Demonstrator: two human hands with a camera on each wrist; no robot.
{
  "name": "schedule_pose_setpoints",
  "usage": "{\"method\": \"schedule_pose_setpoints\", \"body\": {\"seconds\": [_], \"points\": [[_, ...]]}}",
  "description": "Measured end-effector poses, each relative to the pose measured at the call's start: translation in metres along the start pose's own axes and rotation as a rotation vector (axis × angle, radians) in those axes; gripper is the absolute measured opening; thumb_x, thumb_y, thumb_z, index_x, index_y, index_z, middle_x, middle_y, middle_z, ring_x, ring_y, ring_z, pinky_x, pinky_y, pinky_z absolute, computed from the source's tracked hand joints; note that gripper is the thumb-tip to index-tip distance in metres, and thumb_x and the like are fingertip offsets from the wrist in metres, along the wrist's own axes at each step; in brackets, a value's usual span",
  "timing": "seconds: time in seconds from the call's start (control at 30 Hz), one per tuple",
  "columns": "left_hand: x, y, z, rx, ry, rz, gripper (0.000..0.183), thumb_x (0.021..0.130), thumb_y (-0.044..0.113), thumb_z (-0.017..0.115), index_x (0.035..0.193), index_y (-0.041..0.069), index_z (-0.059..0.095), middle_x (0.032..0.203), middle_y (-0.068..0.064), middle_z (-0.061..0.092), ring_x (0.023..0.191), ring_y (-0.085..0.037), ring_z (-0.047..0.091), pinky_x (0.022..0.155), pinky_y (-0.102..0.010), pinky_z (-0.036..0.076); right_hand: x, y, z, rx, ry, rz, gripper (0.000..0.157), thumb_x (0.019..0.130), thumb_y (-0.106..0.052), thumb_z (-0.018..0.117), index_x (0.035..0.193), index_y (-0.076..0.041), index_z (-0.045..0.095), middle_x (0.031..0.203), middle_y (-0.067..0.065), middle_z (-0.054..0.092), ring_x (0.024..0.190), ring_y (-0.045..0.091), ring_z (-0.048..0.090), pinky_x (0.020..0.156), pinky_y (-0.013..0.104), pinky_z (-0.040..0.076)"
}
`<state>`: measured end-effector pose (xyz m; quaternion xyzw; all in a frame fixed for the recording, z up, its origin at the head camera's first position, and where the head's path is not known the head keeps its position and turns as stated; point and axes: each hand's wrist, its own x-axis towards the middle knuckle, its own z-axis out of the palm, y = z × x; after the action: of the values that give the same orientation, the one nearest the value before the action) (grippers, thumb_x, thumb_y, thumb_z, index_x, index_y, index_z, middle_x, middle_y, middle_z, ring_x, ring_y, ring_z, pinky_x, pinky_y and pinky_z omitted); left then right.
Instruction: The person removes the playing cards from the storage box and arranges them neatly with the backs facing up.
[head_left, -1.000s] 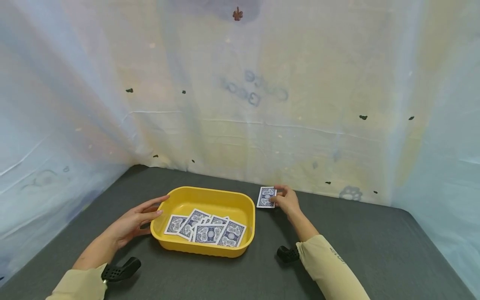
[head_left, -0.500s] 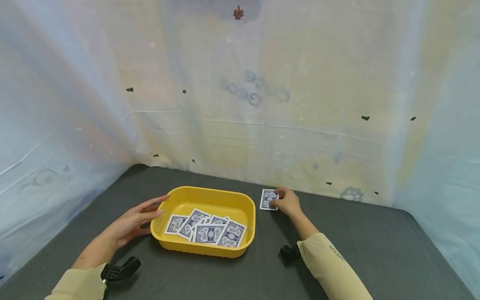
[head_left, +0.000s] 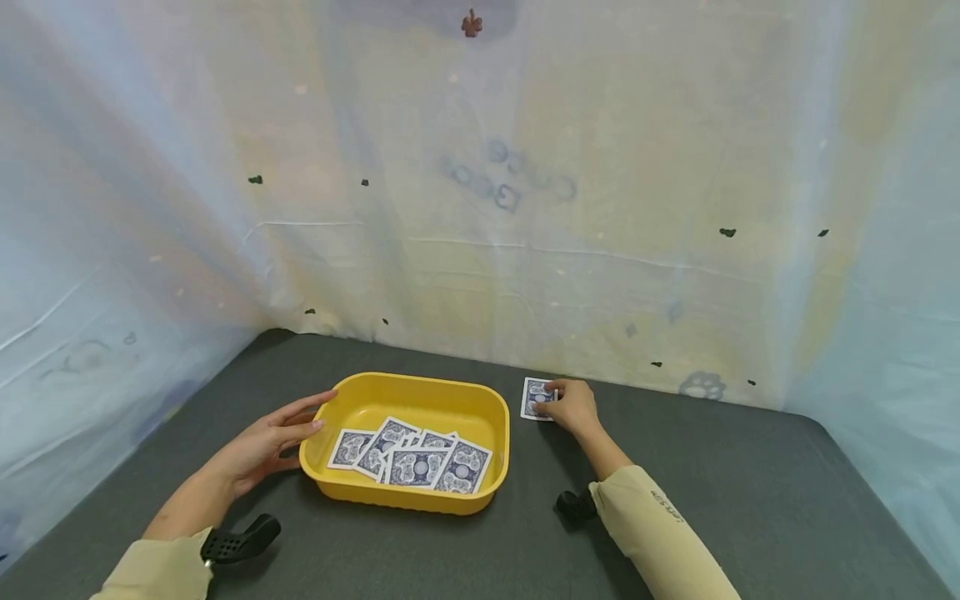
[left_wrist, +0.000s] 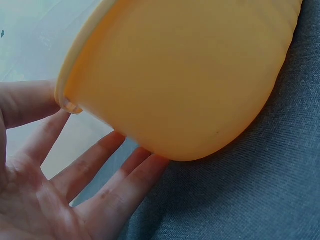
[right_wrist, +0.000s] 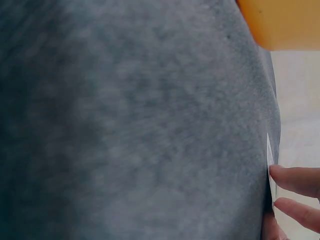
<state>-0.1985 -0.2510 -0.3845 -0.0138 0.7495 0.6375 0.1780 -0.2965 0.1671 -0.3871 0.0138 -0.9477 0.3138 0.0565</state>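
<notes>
A blue-and-white patterned playing card (head_left: 529, 400) lies face down on the dark cloth near the back wall. My right hand (head_left: 577, 407) holds it at its right side, thumb and forefinger over its back. The right wrist view shows the fingertips (right_wrist: 279, 174) against the card's thin white edge. My left hand (head_left: 262, 452) touches the left end of a yellow plastic tray (head_left: 495, 417), its fingers spread nearly straight along the outer wall and one digit at the rim, as the left wrist view shows. Several face-down playing cards (head_left: 420, 467) overlap in the tray.
A dark grey cloth (head_left: 720, 483) covers the table. Pale patterned sheeting (head_left: 637, 167) hangs close behind the card and along both sides. Black camera mounts (head_left: 242, 540) stick out from both wrists above the cloth.
The single card and my right hand shifted slightly right and nearer, then the card stopped while the fingertips moved a little farther over it. My left hand and the tray have stayed put.
</notes>
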Motion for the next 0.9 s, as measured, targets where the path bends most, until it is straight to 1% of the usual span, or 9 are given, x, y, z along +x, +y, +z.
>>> {"method": "schedule_pose_setpoints", "body": {"seconds": [0.1, 0.2, 0.3, 0.43, 0.5, 0.6, 0.7, 0.8, 0.9], "points": [[-0.001, 0.0, 0.001, -0.001, 0.005, -0.003, 0.068, 0.097, 0.035, 0.056, 0.155, 0.022, 0.022, 0.159, -0.019, 0.013, 0.141, -0.045, 0.021, 0.097, -0.061, 0.04, 0.0, 0.0, 0.0, -0.013, 0.001, 0.004, 0.04, 0.077, -0.017, 0.077, 0.112, 0.002, 0.07, 0.108, 0.025, 0.067, 0.098, 0.037, 0.061, 0.085, 0.048, 0.049], [-0.001, -0.001, 0.001, -0.003, 0.004, -0.002, 0.068, 0.097, 0.034, 0.056, 0.154, 0.022, 0.022, 0.159, -0.02, 0.013, 0.141, -0.045, 0.021, 0.097, -0.061, 0.04, -0.001, 0.001, 0.002, -0.028, 0.008, 0.001, 0.04, 0.077, -0.017, 0.077, 0.112, 0.002, 0.07, 0.1, 0.022, 0.066, 0.088, 0.033, 0.06, 0.077, 0.045, 0.049], [-0.001, -0.002, 0.001, -0.008, -0.001, -0.001, 0.068, 0.097, 0.034, 0.057, 0.154, 0.024, 0.023, 0.159, -0.018, 0.011, 0.142, -0.044, 0.02, 0.098, -0.06, 0.04, -0.004, -0.002, 0.002, -0.006, 0.051, -0.026, 0.037, 0.079, -0.015, 0.074, 0.111, 0.003, 0.069, 0.096, 0.02, 0.065, 0.084, 0.031, 0.058, 0.073, 0.044, 0.049], [0.002, -0.001, 0.0, -0.019, -0.02, 0.012, 0.068, 0.096, 0.034, 0.057, 0.154, 0.024, 0.024, 0.161, -0.016, 0.008, 0.143, -0.042, 0.019, 0.101, -0.06, 0.039, -0.009, -0.011, -0.002, 0.117, 0.102, -0.051, 0.033, 0.084, -0.014, 0.069, 0.113, 0.002, 0.068, 0.106, 0.022, 0.066, 0.094, 0.034, 0.061, 0.08, 0.047, 0.051], [0.003, 0.0, -0.001, -0.015, -0.031, 0.024, 0.068, 0.097, 0.034, 0.057, 0.154, 0.024, 0.023, 0.161, -0.016, 0.006, 0.143, -0.043, 0.018, 0.101, -0.06, 0.038, -0.012, -0.018, -0.004, 0.189, 0.096, -0.037, 0.033, 0.087, -0.017, 0.067, 0.116, 0.0, 0.066, 0.113, 0.02, 0.066, 0.101, 0.034, 0.061, 0.084, 0.047, 0.051], [0.003, 0.0, -0.002, -0.016, -0.036, 0.028, 0.068, 0.097, 0.034, 0.056, 0.154, 0.023, 0.022, 0.161, -0.016, 0.007, 0.143, -0.043, 0.016, 0.101, -0.061, 0.037, -0.016, -0.03, -0.006, 0.285, 0.08, -0.013, 0.034, 0.09, -0.021, 0.066, 0.118, -0.002, 0.065, 0.117, 0.018, 0.065, 0.107, 0.033, 0.06, 0.088, 0.046, 0.051], [0.003, -0.001, -0.003, -0.018, -0.032, 0.025, 0.067, 0.097, 0.034, 0.056, 0.154, 0.024, 0.022, 0.161, -0.015, 0.007, 0.143, -0.043, 0.017, 0.101, -0.06, 0.038, -0.02, -0.042, -0.006, 0.405, 0.065, -0.02, 0.032, 0.09, -0.019, 0.066, 0.117, -0.001, 0.065, 0.115, 0.018, 0.065, 0.104, 0.034, 0.061, 0.087, 0.042, 0.053], [0.003, -0.003, -0.004, -0.023, -0.023, 0.019, 0.065, 0.098, 0.033, 0.055, 0.154, 0.025, 0.024, 0.161, -0.015, 0.006, 0.143, -0.043, 0.017, 0.101, -0.059, 0.039, -0.025, -0.055, -0.005, 0.53, 0.04, -0.03, 0.031, 0.089, -0.014, 0.066, 0.117, 0.001, 0.065, 0.113, 0.02, 0.066, 0.099, 0.036, 0.063, 0.087, 0.043, 0.053], [0.002, -0.004, -0.005, -0.028, -0.018, 0.016, 0.064, 0.097, 0.033, 0.056, 0.153, 0.026, 0.025, 0.161, -0.014, 0.005, 0.143, -0.042, 0.016, 0.101, -0.059, 0.038, -0.029, -0.067, -0.006, 0.605, 0.004, -0.023, 0.031, 0.089, -0.012, 0.066, 0.117, 0.002, 0.064, 0.114, 0.02, 0.065, 0.098, 0.038, 0.064, 0.089, 0.045, 0.053]]}}
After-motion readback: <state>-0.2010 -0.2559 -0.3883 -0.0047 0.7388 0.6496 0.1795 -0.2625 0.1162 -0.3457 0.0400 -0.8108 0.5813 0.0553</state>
